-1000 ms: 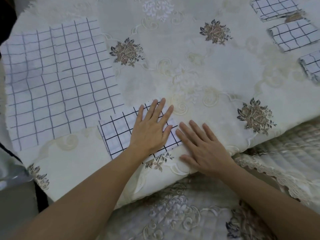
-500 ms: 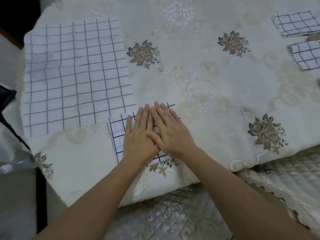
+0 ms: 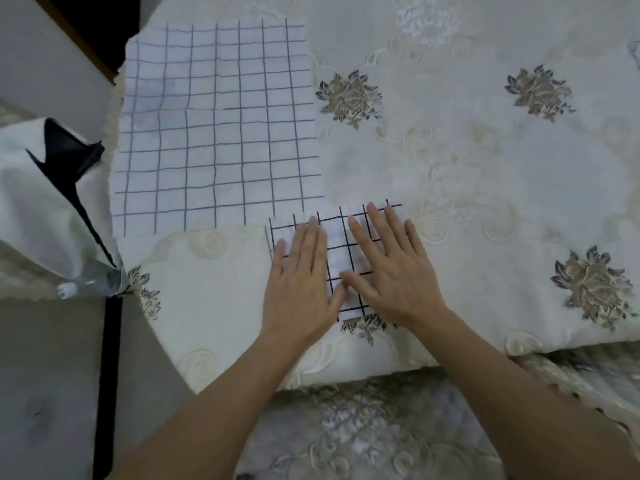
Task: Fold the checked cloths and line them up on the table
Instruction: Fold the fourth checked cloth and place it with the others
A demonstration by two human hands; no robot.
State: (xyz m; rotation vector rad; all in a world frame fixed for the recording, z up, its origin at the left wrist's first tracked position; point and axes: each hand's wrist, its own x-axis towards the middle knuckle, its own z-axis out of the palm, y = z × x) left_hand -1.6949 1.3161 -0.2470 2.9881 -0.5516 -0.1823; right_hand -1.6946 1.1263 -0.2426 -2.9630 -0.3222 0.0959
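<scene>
Surface covered by a cream embroidered tablecloth (image 3: 485, 174) with brown-grey flower motifs (image 3: 349, 98), its near edge hanging over the front. Small folded checked cloth (image 3: 341, 252) – white with a bold black grid – lies near the front edge, centre of the scene. Both hands are flat on it, palms down. Left hand (image 3: 299, 282) covers its left part, fingers straight and together; right hand (image 3: 398, 271) covers its right part, fingers straight and slightly spread. Grip released on both – pressing, nothing grasped. The thumbs come close together over the cloth's near middle; cannot tell if they touch.

Large unfolded checked cloth (image 3: 214, 133), white with a thinner grey-blue grid, lies spread flat far-left on the surface. Its near-right corner sits just beside the small cloth's far-left corner; overlap unclear.

A flower motif (image 3: 363, 329) pokes out at the small cloth's near edge. Off the surface to the left: white fabric with a black patch (image 3: 45, 202), and a clear plastic item (image 3: 93, 282) with a white end. Grey floor (image 3: 45, 393) at near left. Another pale embroidered fabric (image 3: 363, 431) lies below the front edge.
</scene>
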